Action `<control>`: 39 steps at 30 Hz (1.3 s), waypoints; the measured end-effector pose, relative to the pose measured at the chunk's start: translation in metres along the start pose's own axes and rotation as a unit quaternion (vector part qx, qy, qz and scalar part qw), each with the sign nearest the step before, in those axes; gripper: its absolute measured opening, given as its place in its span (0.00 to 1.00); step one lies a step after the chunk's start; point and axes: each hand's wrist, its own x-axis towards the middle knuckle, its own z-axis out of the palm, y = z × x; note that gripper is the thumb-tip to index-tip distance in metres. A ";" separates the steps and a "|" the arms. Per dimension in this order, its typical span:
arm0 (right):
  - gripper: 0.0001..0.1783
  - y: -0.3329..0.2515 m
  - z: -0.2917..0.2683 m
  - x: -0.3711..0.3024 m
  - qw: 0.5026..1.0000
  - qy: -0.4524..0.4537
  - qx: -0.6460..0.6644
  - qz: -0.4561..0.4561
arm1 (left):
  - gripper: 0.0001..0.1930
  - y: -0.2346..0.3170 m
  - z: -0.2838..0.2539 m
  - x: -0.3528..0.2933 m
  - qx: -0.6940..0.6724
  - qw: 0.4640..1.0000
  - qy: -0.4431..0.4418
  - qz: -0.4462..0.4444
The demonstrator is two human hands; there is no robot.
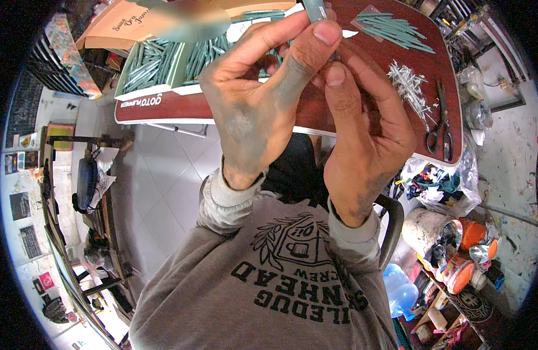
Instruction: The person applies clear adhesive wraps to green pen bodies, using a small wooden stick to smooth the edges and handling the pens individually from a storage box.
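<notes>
Both my hands are raised close together over the near edge of the dark red table (315, 111). My left hand (260, 87) pinches a slim green piece (315, 9) with small pale print between thumb and fingers; its top runs out of view. Just below it, my right hand (362, 111) has thumb and fingertips pressed together at the piece's lower end. What those fingertips hold is hidden. Behind my hands, many similar slim green pieces fill an open box (149, 65) and a second box (202, 58).
Loose green pieces (394, 30) lie on a clear plastic sheet at the far right. Nearer are a heap of thin white sticks (410, 87) and black-handled scissors (440, 131). A brown cardboard flap (120, 26) rises at the back left. Buckets (455, 274) stand right of my chair.
</notes>
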 end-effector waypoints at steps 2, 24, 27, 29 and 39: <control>0.12 0.002 -0.001 0.001 1.000 0.000 -0.003 -0.025 | 0.17 -0.012 0.009 0.002 -0.098 0.995 0.034 0.014; 0.14 0.001 -0.006 -0.004 0.998 -0.041 -0.049 -0.004 | 0.15 0.008 0.010 0.021 -0.128 0.991 0.038 -0.015; 0.12 0.003 -0.010 0.000 0.994 -0.081 -0.070 -0.022 | 0.15 0.005 0.004 0.024 -0.150 0.988 0.012 -0.032; 0.11 0.004 -0.013 0.003 0.990 -0.108 -0.084 -0.037 | 0.15 0.010 0.005 0.025 -0.150 0.988 0.007 -0.022; 0.07 -0.004 -0.023 0.008 0.980 -0.152 -0.123 -0.024 | 0.11 0.008 -0.006 0.040 -0.048 0.998 -0.047 0.021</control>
